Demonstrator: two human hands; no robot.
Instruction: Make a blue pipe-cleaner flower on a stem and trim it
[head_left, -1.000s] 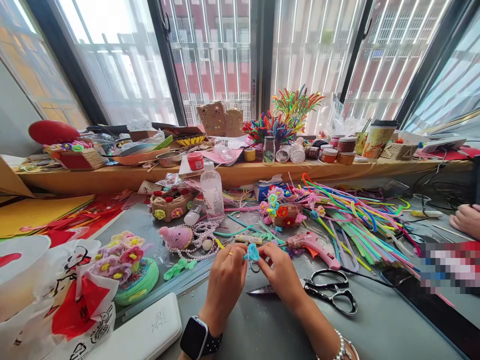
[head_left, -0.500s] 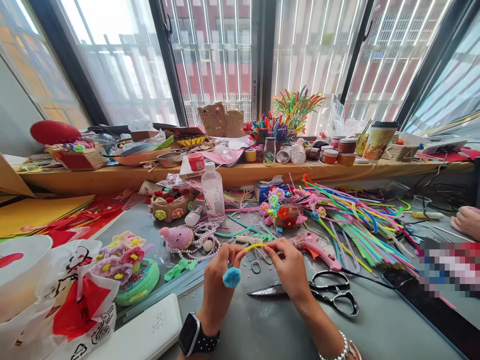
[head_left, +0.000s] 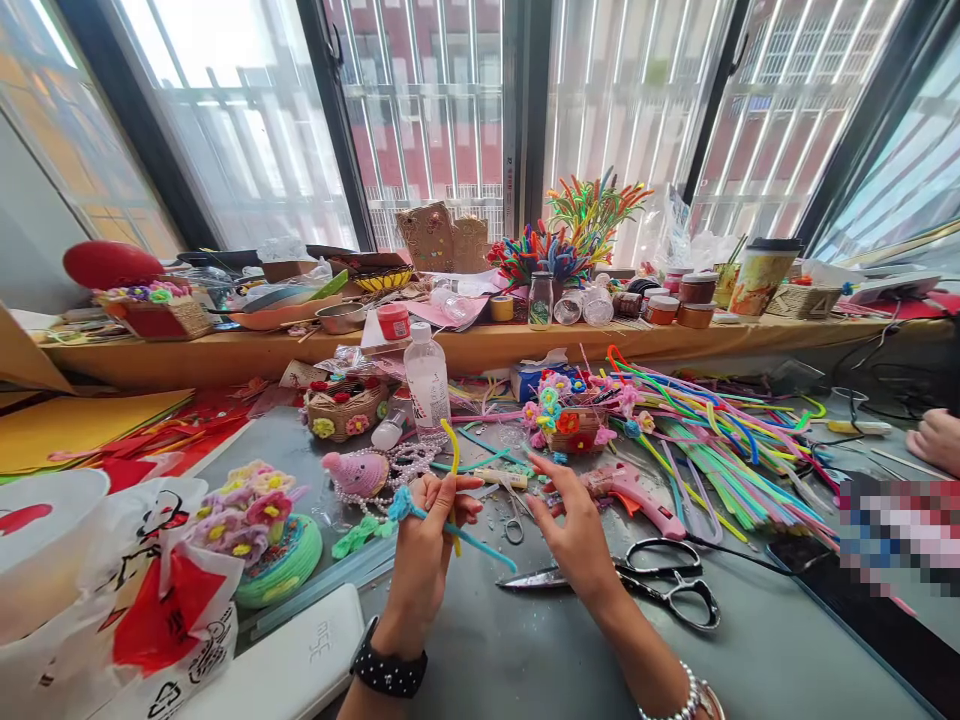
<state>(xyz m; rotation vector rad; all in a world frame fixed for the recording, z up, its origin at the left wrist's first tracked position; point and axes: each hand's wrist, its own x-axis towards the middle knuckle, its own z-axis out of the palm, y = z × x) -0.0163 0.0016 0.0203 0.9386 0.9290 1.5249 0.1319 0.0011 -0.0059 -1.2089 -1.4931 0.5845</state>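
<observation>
My left hand [head_left: 426,535] pinches a yellow pipe cleaner [head_left: 454,447] that stands nearly upright. The same hand holds a blue pipe cleaner [head_left: 403,503]; its bunched end sits over the back of the fingers and a straight tail points down to the right. My right hand [head_left: 574,535] is open with fingers spread, nothing in it, a short way to the right. Beneath that wrist lie large scissors [head_left: 679,585]. Small scissors [head_left: 514,527] lie between the hands, and a pink glue gun [head_left: 649,505] rests beyond the right hand.
Pipe cleaners [head_left: 724,470] pile up at right, near another person's hand [head_left: 934,440]. A bottle [head_left: 426,385], flower basket [head_left: 574,430] and pink crocheted piece [head_left: 356,472] stand behind. At left are a power bank [head_left: 300,650] and plastic bag [head_left: 161,620].
My right hand has let go of the yellow pipe cleaner and opened. The left hand has turned, bringing the yellow piece from level to upright and showing the blue tail.
</observation>
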